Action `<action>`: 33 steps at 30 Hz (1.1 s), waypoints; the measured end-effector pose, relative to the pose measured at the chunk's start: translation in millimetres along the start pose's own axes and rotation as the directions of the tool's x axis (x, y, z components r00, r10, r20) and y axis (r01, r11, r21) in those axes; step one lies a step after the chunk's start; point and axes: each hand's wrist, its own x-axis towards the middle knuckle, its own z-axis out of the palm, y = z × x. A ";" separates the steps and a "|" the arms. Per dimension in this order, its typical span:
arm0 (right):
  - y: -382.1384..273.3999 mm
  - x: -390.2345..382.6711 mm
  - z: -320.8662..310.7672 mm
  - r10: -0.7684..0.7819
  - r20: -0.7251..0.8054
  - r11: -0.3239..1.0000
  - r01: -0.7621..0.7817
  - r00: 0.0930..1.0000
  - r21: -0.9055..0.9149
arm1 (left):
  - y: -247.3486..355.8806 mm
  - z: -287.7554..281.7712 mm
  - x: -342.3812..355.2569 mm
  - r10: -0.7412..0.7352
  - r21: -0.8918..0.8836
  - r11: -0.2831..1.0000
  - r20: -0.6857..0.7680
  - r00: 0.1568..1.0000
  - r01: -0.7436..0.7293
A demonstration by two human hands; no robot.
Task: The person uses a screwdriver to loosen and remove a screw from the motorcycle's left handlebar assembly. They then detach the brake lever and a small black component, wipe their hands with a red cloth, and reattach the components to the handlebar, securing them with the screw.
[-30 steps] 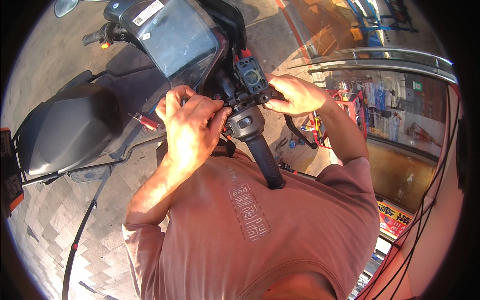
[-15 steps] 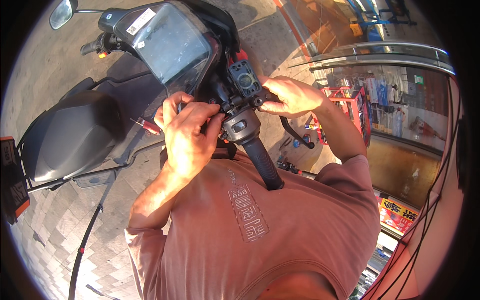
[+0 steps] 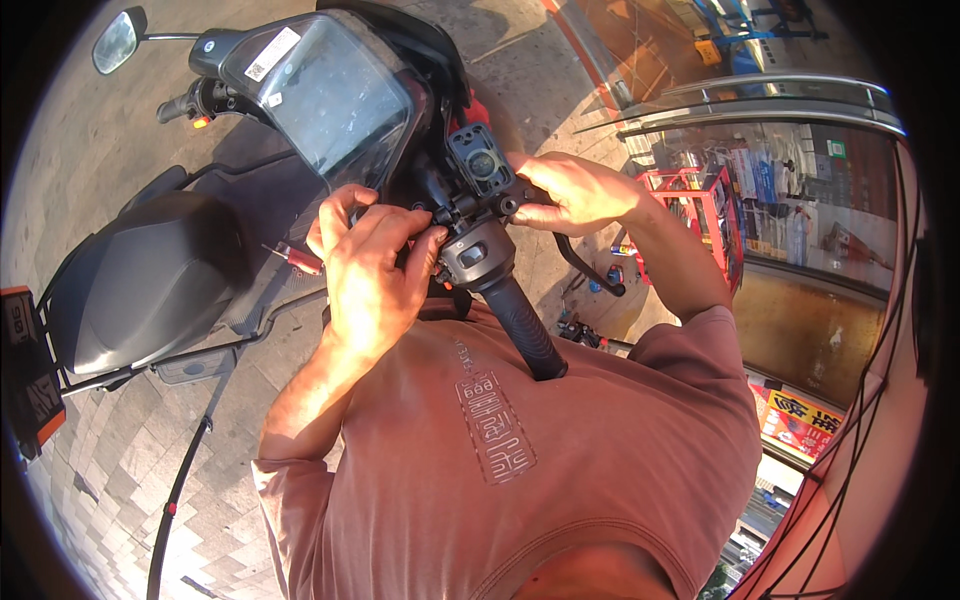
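Observation:
A black scooter handlebar runs up from my chest, with a rubber grip point(image 3: 525, 330) and a switch housing point(image 3: 478, 256). Beyond the housing sits the brake master cylinder point(image 3: 481, 163), whose reservoir shows a round recess on top. My right hand point(image 3: 575, 192) closes around its right side, thumb near the base of the brake lever point(image 3: 590, 262), other fingers partly hidden. My left hand point(image 3: 375, 265) is curled at the inner side of the clamp and housing; whatever lies between its fingertips is hidden. Left of that hand rests a red-handled tool point(image 3: 302, 260) with a thin metal tip.
The scooter's display point(image 3: 340, 100) lies beyond my left hand, with a mirror point(image 3: 117, 42) and the other grip point(image 3: 180, 107) farther left. A black seat point(image 3: 150, 280) is at left. On the right stand a red rack point(image 3: 712, 215) and a glass case point(image 3: 830, 190); cables hang beside them.
The handlebar and display have shifted slightly left and down in view. Both hands keep nearly the same places and grips.

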 end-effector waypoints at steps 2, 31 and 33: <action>0.0 0.2 -0.1 0.006 0.001 1.000 -0.006 1.000 0.005 | 0.7 -1.2 -0.3 0.011 0.004 1.000 0.000 1.000 -0.011; 2.3 0.6 -2.5 -0.040 0.003 0.999 0.040 0.999 -0.014 | -4.4 -4.9 3.3 0.026 -0.040 0.999 0.021 0.999 -0.025; 2.3 0.8 -2.4 -0.043 0.003 0.999 0.043 0.999 -0.013 | -4.5 -5.6 4.2 0.038 -0.032 0.999 0.015 0.999 -0.037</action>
